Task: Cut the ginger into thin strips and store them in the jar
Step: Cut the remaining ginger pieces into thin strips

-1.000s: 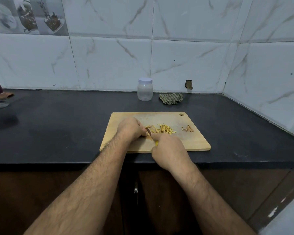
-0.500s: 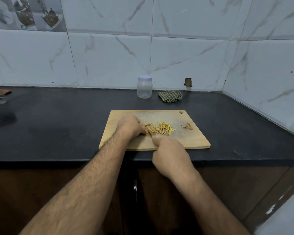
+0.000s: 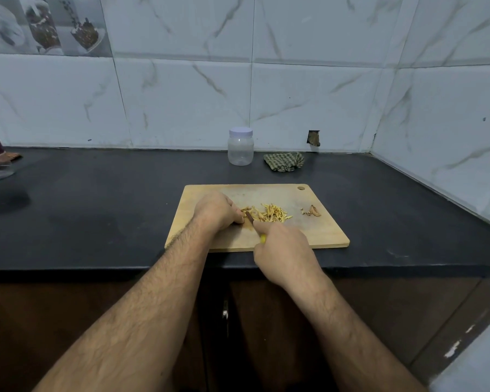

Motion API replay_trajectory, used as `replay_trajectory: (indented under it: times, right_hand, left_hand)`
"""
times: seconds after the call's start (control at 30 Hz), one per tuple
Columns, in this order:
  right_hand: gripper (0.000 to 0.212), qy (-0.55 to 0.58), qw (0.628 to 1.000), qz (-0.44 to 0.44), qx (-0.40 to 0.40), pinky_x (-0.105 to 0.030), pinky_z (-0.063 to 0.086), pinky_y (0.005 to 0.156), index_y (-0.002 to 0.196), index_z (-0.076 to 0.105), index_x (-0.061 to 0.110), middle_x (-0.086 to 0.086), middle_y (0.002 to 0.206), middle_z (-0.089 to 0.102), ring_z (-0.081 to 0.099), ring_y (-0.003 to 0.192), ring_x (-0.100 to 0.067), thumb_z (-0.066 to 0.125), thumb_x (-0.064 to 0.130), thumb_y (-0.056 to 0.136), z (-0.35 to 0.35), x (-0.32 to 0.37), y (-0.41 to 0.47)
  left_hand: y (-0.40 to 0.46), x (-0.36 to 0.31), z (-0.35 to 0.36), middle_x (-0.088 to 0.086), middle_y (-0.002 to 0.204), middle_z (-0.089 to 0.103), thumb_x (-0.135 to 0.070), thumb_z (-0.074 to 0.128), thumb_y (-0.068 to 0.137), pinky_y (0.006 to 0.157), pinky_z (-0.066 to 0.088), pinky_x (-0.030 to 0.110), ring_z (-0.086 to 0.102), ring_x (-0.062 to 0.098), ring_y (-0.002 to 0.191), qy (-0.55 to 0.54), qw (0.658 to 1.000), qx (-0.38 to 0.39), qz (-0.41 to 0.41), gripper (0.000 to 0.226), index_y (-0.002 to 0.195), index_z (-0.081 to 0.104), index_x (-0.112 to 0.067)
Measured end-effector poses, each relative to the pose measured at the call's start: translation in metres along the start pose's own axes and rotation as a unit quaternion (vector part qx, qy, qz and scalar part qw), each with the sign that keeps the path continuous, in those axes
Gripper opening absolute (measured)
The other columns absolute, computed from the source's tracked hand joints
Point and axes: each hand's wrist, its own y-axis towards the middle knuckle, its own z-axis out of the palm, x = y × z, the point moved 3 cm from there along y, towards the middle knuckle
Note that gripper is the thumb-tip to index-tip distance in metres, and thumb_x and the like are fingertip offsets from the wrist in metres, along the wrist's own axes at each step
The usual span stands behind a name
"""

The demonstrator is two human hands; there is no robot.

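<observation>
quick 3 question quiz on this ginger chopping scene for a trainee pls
1. True or false: the jar has its lid on.
2. Which hand grips the knife: the left hand or the right hand?
3. Where does the pile of ginger strips lie on the cutting board: A, between the hands and the peel scraps; B, beside the checked cloth; C, off the board on the counter?

Key
1. True
2. The right hand
3. A
</observation>
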Motion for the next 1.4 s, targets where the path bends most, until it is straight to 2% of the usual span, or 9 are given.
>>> replay_trajectory:
  times: [0.07,0.2,0.33,0.53,0.73,0.9,1.07,1.27,1.4]
  right_hand:
    - [0.056,-0.002,1.0,-0.002,0.001,-0.032,0.048,0.099,0.147,0.046,0.03,0.003,0.139,0.057,0.054,0.123,-0.021,0.05,0.014,0.093,0.0,0.0,0.002]
    - [0.056,-0.011,1.0,0.004,0.003,-0.032,0.045,0.103,0.147,0.046,0.029,0.003,0.142,0.054,0.051,0.127,-0.02,0.05,0.014,0.093,-0.004,-0.004,0.006]
    - [0.057,-0.013,1.0,0.007,-0.002,-0.032,0.045,0.101,0.147,0.046,0.03,0.002,0.14,0.056,0.052,0.125,-0.021,0.05,0.013,0.092,-0.008,-0.007,0.005]
    - [0.057,-0.007,1.0,-0.005,-0.003,-0.032,0.045,0.102,0.146,0.047,0.028,0.002,0.141,0.056,0.052,0.126,-0.021,0.051,0.013,0.091,-0.005,0.0,0.007]
    - [0.058,-0.016,1.0,0.021,-0.002,-0.033,0.046,0.099,0.146,0.047,0.026,0.0,0.137,0.058,0.053,0.123,-0.022,0.049,0.01,0.09,-0.007,-0.006,0.009]
    - [0.058,-0.004,1.0,0.004,-0.004,-0.034,0.046,0.103,0.146,0.047,0.027,0.001,0.142,0.055,0.052,0.126,-0.021,0.049,0.011,0.091,-0.007,0.0,0.008]
    - [0.056,-0.011,1.0,0.012,0.022,-0.033,0.049,0.098,0.143,0.05,0.027,0.001,0.136,0.059,0.055,0.121,-0.022,0.051,0.011,0.09,-0.002,0.004,0.012]
    - [0.054,-0.012,1.0,0.026,0.01,-0.033,0.047,0.097,0.142,0.051,0.025,0.0,0.135,0.059,0.054,0.122,-0.022,0.05,0.012,0.09,-0.009,0.0,0.013]
    - [0.055,-0.004,1.0,0.015,0.009,-0.033,0.048,0.099,0.144,0.05,0.027,0.0,0.138,0.057,0.053,0.123,-0.022,0.05,0.011,0.091,-0.01,0.0,0.01]
  left_hand:
    - [0.0,0.0,0.0,-0.003,0.09,0.075,-0.019,0.079,0.078,0.077,0.053,0.029,0.066,0.012,0.088,0.002,1.0,-0.003,-0.002,0.008,0.082,0.077,-0.013]
    - [-0.001,0.0,0.0,-0.005,0.085,0.073,-0.02,0.079,0.079,0.06,0.044,0.024,0.06,0.008,0.075,-0.003,1.0,0.001,-0.001,0.013,0.069,0.071,-0.018]
    - [-0.001,0.002,0.001,-0.003,0.085,0.073,-0.017,0.074,0.081,0.064,0.047,0.024,0.061,0.01,0.077,-0.011,1.0,-0.015,0.002,0.019,0.064,0.067,-0.019]
    - [0.001,0.012,-0.001,0.001,0.084,0.074,-0.013,0.064,0.082,0.066,0.05,0.029,0.066,0.02,0.083,-0.043,0.998,-0.043,0.006,0.011,0.08,0.074,-0.009]
    - [0.002,0.019,-0.004,-0.009,0.082,0.066,-0.014,0.061,0.087,0.063,0.041,0.025,0.061,0.014,0.085,-0.043,0.995,-0.094,0.009,0.013,0.077,0.066,-0.022]
    - [0.009,0.025,-0.01,-0.006,0.097,0.067,-0.021,0.063,0.091,0.074,0.041,0.024,0.061,0.015,0.095,-0.038,0.989,-0.14,0.033,0.01,0.098,0.071,-0.02]
    - [0.015,0.014,-0.006,-0.005,0.105,0.071,-0.022,0.066,0.09,0.088,0.051,0.031,0.063,0.015,0.101,0.047,0.992,-0.1,0.063,0.013,0.101,0.074,-0.023]
    - [0.012,0.005,-0.006,-0.008,0.091,0.07,-0.013,0.065,0.085,0.078,0.054,0.029,0.064,0.014,0.089,0.086,0.993,-0.074,0.046,0.017,0.075,0.068,-0.027]
    - [0.007,0.0,-0.016,-0.001,0.082,0.072,-0.015,0.068,0.08,0.073,0.057,0.032,0.067,0.018,0.081,0.084,0.994,-0.07,0.005,0.006,0.078,0.073,-0.016]
